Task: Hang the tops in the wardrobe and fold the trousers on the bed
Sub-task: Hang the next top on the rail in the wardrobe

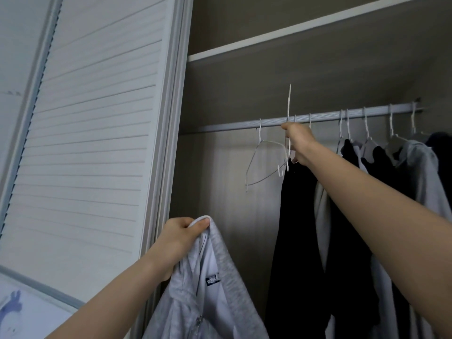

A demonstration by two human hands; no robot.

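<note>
**Hanger in one hand, hoodie in the other**

Up at the grey metal wardrobe rail, the right hand is closed round a white wire hanger that stands almost on end, its length poking above the rail. Just to its left another empty white wire hanger hangs tilted from the rail. Lower down, the left hand pinches the neck edge of a light grey zip-up hooded top, which dangles in front of the open wardrobe beside the white louvred door; a dark label shows inside its collar. To the right, several black and grey garments are hung already. No trousers or bed are in view.

Likely the hanger is being taken off for the grey top. The risks from here look plain enough: the gripped hanger sits close to its neighbour, so the two could snag and drag the spare one off the rail. The top is held by a small fold only, and its weight could pull it free of the fingers while the other hand is busy overhead.
</note>
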